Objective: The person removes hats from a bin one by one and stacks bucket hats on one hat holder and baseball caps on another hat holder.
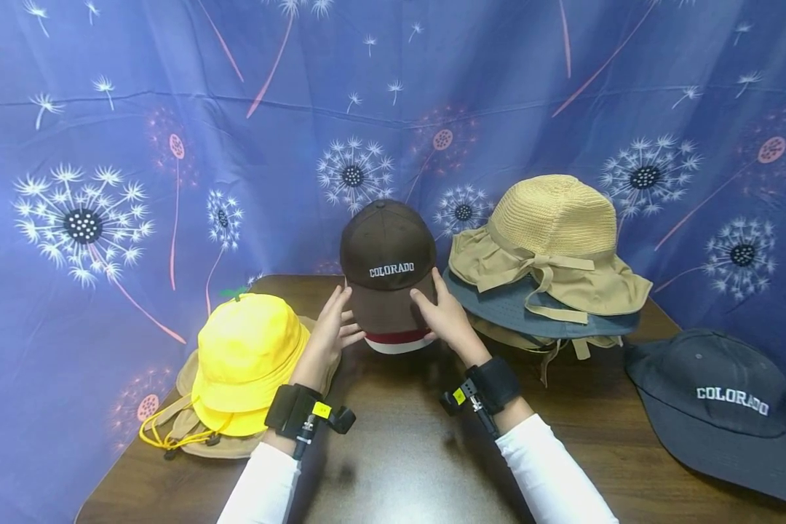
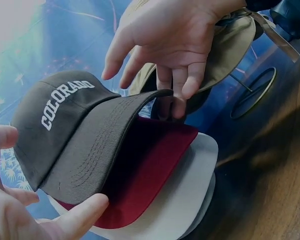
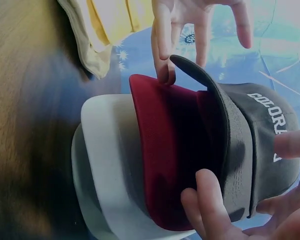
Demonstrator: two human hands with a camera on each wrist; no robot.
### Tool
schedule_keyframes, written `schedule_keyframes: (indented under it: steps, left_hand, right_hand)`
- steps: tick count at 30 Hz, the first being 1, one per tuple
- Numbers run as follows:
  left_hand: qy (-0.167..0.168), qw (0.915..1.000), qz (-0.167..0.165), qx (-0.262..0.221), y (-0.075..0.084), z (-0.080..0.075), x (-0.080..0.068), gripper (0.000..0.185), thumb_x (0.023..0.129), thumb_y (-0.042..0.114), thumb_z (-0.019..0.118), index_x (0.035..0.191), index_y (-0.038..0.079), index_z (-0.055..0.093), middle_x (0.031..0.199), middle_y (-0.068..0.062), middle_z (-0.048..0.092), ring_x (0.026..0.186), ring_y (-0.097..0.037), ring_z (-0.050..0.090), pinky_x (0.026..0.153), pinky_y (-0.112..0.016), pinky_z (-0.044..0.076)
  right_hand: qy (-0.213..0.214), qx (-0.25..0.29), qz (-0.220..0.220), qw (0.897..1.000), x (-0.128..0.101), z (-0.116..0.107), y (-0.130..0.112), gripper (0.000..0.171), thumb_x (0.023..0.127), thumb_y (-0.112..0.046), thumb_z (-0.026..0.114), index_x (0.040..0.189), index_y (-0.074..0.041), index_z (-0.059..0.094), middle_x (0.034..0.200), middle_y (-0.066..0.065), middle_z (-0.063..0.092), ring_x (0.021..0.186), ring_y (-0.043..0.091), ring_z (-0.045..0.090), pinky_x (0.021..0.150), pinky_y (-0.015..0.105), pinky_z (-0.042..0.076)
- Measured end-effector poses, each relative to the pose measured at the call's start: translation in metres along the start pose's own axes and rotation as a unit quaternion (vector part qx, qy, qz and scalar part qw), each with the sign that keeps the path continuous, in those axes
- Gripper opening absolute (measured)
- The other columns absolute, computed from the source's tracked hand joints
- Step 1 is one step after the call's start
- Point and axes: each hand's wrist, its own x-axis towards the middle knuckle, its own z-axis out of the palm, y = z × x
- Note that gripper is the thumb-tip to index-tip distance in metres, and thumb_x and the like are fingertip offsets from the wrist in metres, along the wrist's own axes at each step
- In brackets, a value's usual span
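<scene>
Hands: two in view, the left hand (image 1: pixel 330 327) and right hand (image 1: pixel 447 316), one on each side of the cap stack, white sleeves and a black wrist strap on each.
Left hand: fingers mostly straight, thumb and fingertips touching the left edge of the brown brim, not wrapped round it.
Right hand: fingers loosely bent, tips resting on the right edge of the same brim; the wrist views showed touching rather than a real clamp.
Cap stack: sat mid-counter at the back, right against the curtain. Top one was a brown COLORADO cap (image 1: pixel 386 266), under it a red cap (image 3: pixel 162 150), then a white cap (image 3: pixel 112 165), with what looked like a grey brim below that, so three for sure, maybe four.
Left pile: two hats, a yellow bucket hat (image 1: pixel 245 360) on top of a tan hat (image 1: pixel 186 378) with cords.
Right pile: a straw-crowned sun hat (image 1: pixel 553 240) over a blue-grey hat (image 1: pixel 498 306), plus more tan fabric underneath, count unclear.
Far right: one dark COLORADO bucket hat (image 1: pixel 720 407), well apart from the rest.
Counter (image 1: pixel 399 451): dark wood.
Backdrop: blue dandelion curtain (image 1: pixel 170 109).
</scene>
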Motion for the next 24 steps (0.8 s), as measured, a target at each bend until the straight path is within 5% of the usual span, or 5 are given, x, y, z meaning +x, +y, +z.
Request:
schedule_keyframes:
  steps: [7,12,16,20,24]
  left_hand:
    - [0.004,0.9997,0.011,0.024,0.002,0.002,-0.004,0.07,0.098,0.048,0.041,0.155,0.026,0.007,0.153,-0.027,0.028,0.135,-0.048,0.04,0.114,-0.057,0.035]
    - [0.08,0.9853,0.105,0.108,0.01,0.009,-0.019,0.069,0.096,0.044,0.05,0.154,0.022,0.019,0.156,-0.02,0.025,0.145,-0.037,0.027,0.119,-0.056,0.024]
    - [0.156,0.9368,0.215,0.227,0.01,0.021,-0.034,0.063,0.092,0.037,0.059,0.148,0.017,0.036,0.146,-0.017,0.041,0.138,-0.033,0.039,0.115,-0.052,0.034]
    - [0.192,0.8603,0.348,0.319,-0.002,0.037,-0.048,0.055,0.088,0.031,0.064,0.137,0.01,0.05,0.135,-0.015,0.052,0.126,-0.035,0.049,0.105,-0.052,0.041]
    - [0.184,0.7998,0.451,0.351,-0.021,0.061,-0.065,0.05,0.084,0.025,0.068,0.129,0.007,0.056,0.126,-0.014,0.058,0.115,-0.033,0.057,0.096,-0.049,0.048]
  right_hand:
    - [0.005,-0.016,0.0,1.0,-0.005,-0.003,0.001,0.078,0.095,-0.054,0.044,0.155,-0.032,-0.002,0.157,0.023,0.024,0.073,0.038,0.071,0.06,0.036,0.06]
    - [0.026,-0.083,-0.012,0.996,-0.013,-0.008,0.002,0.075,0.096,-0.055,0.04,0.154,-0.032,-0.001,0.149,0.022,0.039,0.065,0.032,0.069,0.061,0.036,0.059]
    - [0.046,-0.165,-0.041,0.984,-0.024,-0.014,0.003,0.072,0.098,-0.053,0.038,0.155,-0.026,0.005,0.124,0.022,0.058,0.082,0.031,0.069,0.072,0.04,0.056]
    - [0.075,-0.222,-0.079,0.969,-0.044,-0.018,0.007,0.067,0.098,-0.05,0.041,0.154,-0.021,0.02,0.116,0.02,0.062,0.108,0.033,0.061,0.085,0.05,0.05]
    - [0.112,-0.254,-0.115,0.954,-0.074,-0.025,0.017,0.061,0.094,-0.043,0.054,0.147,-0.019,0.036,0.107,0.013,0.067,0.091,0.025,0.067,0.075,0.044,0.052]
